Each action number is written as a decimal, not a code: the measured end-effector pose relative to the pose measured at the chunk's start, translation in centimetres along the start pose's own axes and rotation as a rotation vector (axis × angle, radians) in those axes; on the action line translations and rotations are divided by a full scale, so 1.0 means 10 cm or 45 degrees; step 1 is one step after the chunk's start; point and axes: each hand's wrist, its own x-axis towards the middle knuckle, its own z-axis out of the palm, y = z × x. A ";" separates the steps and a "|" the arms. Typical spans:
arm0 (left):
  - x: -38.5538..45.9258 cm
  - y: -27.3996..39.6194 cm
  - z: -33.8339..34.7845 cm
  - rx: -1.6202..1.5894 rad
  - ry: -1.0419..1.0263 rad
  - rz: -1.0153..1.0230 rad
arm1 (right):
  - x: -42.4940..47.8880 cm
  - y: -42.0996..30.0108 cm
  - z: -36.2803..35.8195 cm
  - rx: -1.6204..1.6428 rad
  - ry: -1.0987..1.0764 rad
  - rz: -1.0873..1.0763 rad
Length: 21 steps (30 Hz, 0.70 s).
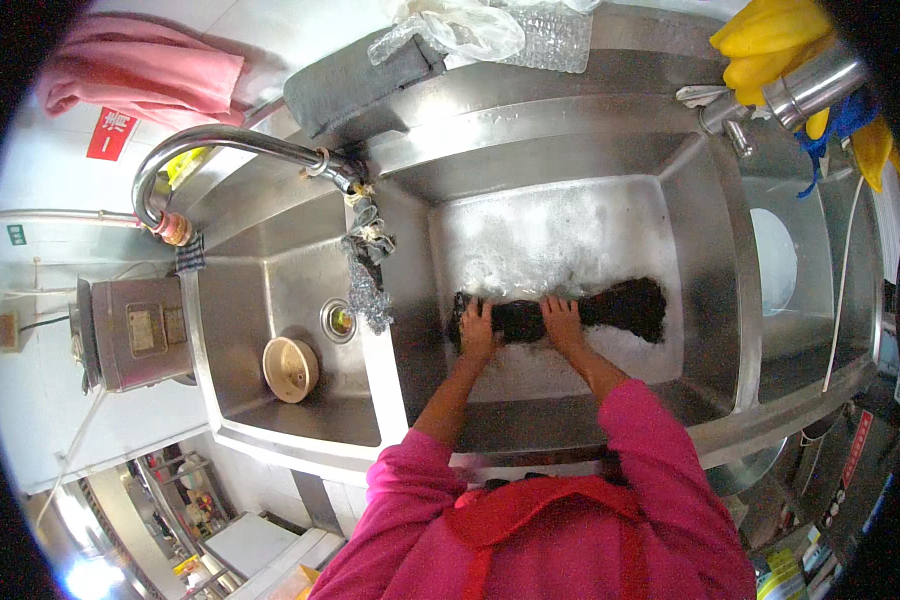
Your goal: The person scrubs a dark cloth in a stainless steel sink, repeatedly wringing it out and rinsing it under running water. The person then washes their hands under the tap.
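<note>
In the wide middle basin (547, 225) of a stainless steel sink lies a long, dark, wet cloth (622, 311), bunched narrow in the middle and spread out at its right end. My left hand (478, 330) grips it close to its left end, fingers over the top. Around its middle, my right hand (564, 324) holds it the same way, a short gap from the left. The thumbs and undersides of both hands are hidden. Shallow water or wet sheen covers the basin floor beyond the cloth.
A curved chrome faucet (225, 135) reaches over the left basin, where a tan bowl (290, 369) sits near the drain (340, 321). Steel scouring mesh (369, 292) hangs at the divider. Yellow rubber gloves (769, 37) hang at the upper right. A grey block (360, 82) rests on the back ledge.
</note>
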 end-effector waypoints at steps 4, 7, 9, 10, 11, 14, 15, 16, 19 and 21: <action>0.01 -0.09 -0.13 -0.231 0.186 0.062 | 0.29 0.25 -0.29 0.163 -0.338 0.487; -0.02 -0.07 -0.22 -0.391 0.292 0.099 | 0.39 0.66 -0.51 0.373 0.328 0.648; -0.04 0.00 -0.36 -0.561 0.235 0.074 | 0.46 0.94 -0.63 0.450 0.478 0.865; -0.05 -0.01 -0.35 -0.559 0.206 -0.017 | 0.45 0.96 -0.80 0.421 0.298 0.722; -0.07 -0.02 -0.35 -0.731 0.145 -0.047 | 0.42 0.98 -0.97 0.388 0.121 0.580; -0.08 0.18 -0.41 -1.037 0.035 0.027 | 0.28 0.81 -1.57 0.304 -0.150 0.311; -0.12 0.29 -0.43 -1.121 0.030 0.022 | 0.22 0.72 -1.79 0.267 -0.091 0.238; -0.13 0.40 -0.45 -1.204 0.019 0.025 | 0.15 0.63 -2.03 0.228 -0.028 0.172; -0.26 0.66 -0.58 -1.656 -0.236 -0.233 | -0.09 0.30 -2.65 0.133 0.145 0.007; -0.36 0.84 -0.54 -2.016 -0.435 -0.544 | -0.23 0.03 -3.06 0.162 0.079 -0.034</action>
